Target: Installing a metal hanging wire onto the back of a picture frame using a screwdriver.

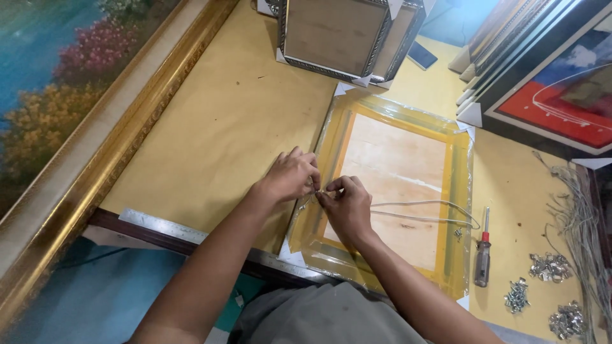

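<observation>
Left hand (292, 175) and right hand (346, 205), fingertips pressed together, pinch the white cord (421, 220) end at the wrapped frame's (395, 178) edge between them.

I see a plastic-wrapped yellow picture frame (392, 121) lying face down near centre, its thin grey hanging wire (421, 220) looped slack across the plywood back toward the right.

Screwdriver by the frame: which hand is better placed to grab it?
Right, probably. The screwdriver lies off the frame's right edge, on the right hand's side. The left hand sits at the left edge, farther off. Both are pinching the wire now.
</observation>
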